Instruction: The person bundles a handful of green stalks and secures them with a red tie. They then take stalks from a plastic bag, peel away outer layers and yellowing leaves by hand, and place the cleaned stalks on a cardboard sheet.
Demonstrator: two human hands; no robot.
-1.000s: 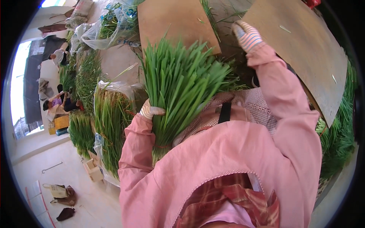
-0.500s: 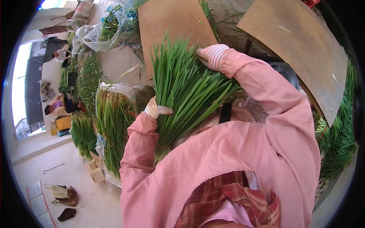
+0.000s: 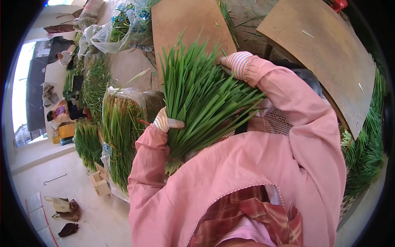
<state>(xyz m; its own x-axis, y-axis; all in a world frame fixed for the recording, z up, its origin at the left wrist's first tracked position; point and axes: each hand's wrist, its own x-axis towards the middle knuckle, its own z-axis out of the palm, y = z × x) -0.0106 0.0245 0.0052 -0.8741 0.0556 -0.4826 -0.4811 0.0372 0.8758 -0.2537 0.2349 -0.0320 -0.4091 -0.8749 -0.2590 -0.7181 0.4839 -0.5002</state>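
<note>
A thick bundle of garlic chives (image 3: 197, 90), long flat green leaves, lies against my lap with its leaf tips fanned up and to the right. My left hand (image 3: 165, 120), in a striped glove, grips the bundle's left side low down, thumb across the leaves and fingers hidden behind. By the upper right edge of the leaves is my right hand (image 3: 238, 65), also gloved; its fingers are bent and close together, and what they hold, if anything, is hidden. The pale stem ends (image 3: 173, 166) show beside my left forearm.
A brown board (image 3: 193, 20) lies ahead, and a brown tabletop (image 3: 325, 45) stands at the right. Tied chives (image 3: 121, 136) stand upright at my left; more greens (image 3: 368, 152) lie far right. Two people (image 3: 63, 111) are at the far left. A plastic bag (image 3: 119, 33) holds greens.
My right hand has shifted slightly right and down. The leaves have spread wider to the right, while my left hand keeps its grip and has moved slightly left.
</note>
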